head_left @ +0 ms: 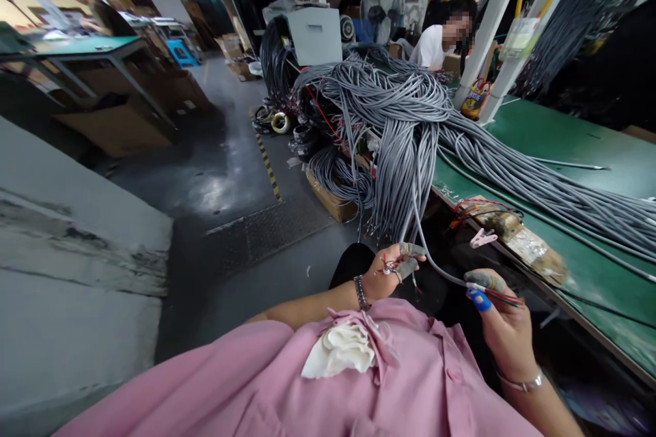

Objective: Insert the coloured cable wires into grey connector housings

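Observation:
My left hand (392, 270), with grey covers on two fingers, is closed around the end of a grey cable, whose thin coloured wires poke out between the fingers. Between a grey-covered fingertip and a thumb wrapped in blue, my right hand (499, 307) pinches another grey cable (435, 266) near its stripped end. Red, green and white wires (505, 298) fan out across its fingers. Both cables run up toward a large bundle of grey cables (404, 171) that hangs over the table's edge.
The green table (543, 136) carries the long cable bundle. On its near edge lie a taped block (533, 249) and a pink clip (483, 237). A cardboard box (331, 198) of cables stands on the floor. One person (433, 44) sits across the table; another (97, 10) is far left.

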`<state>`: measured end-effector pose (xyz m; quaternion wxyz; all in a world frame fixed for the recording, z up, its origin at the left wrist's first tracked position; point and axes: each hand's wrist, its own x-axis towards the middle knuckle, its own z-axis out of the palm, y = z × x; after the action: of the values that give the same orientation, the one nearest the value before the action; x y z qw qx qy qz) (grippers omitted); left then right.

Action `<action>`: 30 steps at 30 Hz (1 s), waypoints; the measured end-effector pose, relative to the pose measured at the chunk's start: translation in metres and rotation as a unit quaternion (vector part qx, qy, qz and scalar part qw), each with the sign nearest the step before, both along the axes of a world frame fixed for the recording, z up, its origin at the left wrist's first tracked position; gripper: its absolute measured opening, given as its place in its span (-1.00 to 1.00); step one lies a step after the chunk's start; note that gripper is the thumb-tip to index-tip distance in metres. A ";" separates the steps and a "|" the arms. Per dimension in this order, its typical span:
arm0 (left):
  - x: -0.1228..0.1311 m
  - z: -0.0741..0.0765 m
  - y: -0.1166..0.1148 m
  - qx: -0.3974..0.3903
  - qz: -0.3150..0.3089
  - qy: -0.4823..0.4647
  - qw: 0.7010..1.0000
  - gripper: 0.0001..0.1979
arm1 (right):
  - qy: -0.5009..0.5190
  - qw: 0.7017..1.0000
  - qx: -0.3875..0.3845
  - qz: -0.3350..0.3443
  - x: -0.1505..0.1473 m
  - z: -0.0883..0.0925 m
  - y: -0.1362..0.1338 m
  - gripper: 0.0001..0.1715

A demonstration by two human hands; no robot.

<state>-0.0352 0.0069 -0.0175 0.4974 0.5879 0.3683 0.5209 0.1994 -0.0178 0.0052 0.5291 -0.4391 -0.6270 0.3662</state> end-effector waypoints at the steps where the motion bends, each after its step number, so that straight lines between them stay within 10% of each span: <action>1: -0.001 0.002 0.001 0.035 -0.001 0.031 0.999 -0.64 | 0.000 1.000 -0.001 0.000 -0.001 0.001 0.001 -0.79; 9: 0.028 0.009 0.021 0.317 -0.073 0.304 0.896 -0.31 | -0.059 0.989 0.034 0.132 -0.028 0.040 0.000 -0.87; 18: 0.053 0.025 0.037 0.091 0.078 0.135 0.984 -0.78 | -0.039 0.999 0.006 -0.006 -0.021 0.009 -0.001 -0.76; 30: 0.056 0.017 0.033 0.142 -0.001 0.271 0.952 -0.59 | -0.214 0.974 0.064 -0.038 -0.025 0.016 0.020 -0.87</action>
<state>0.0212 0.0398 -0.0009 0.2910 0.7717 0.4111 0.3882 0.1749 0.0022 0.0211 0.4231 -0.4963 -0.7307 0.2019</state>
